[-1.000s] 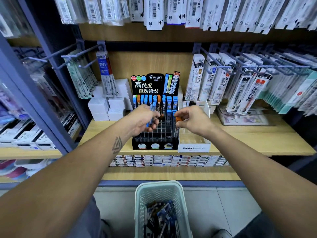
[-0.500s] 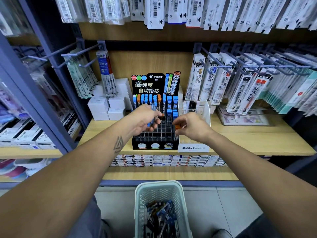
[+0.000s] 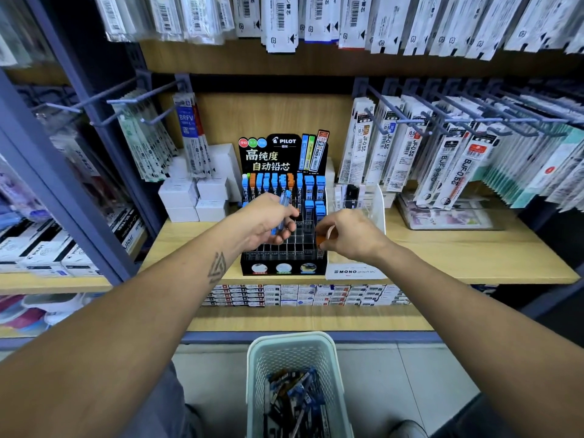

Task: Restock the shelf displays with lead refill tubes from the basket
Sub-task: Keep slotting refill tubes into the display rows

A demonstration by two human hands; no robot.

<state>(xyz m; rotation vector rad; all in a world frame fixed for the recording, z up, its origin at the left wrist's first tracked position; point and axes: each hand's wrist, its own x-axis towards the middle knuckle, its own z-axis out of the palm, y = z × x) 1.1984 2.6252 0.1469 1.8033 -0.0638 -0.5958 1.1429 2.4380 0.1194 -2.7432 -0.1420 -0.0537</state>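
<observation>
The right hand (image 3: pixel 350 237) pinches an orange-capped tube (image 3: pixel 321 239) roughly upright, just above the rack (image 3: pixel 284 248)'s front-right slots. The left hand (image 3: pixel 268 221) grips blue tubes (image 3: pixel 282 213), angled over the middle.

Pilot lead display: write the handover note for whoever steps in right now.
Left hand grips several blue-capped lead tubes over the black gridded Pilot display rack.
Right hand pinches one orange-capped lead tube at the rack's right edge, not yet slotted.
Done: back rows mostly filled.
Left: front slots empty; the pale green perforated basket on the floor holds more tubes.
</observation>
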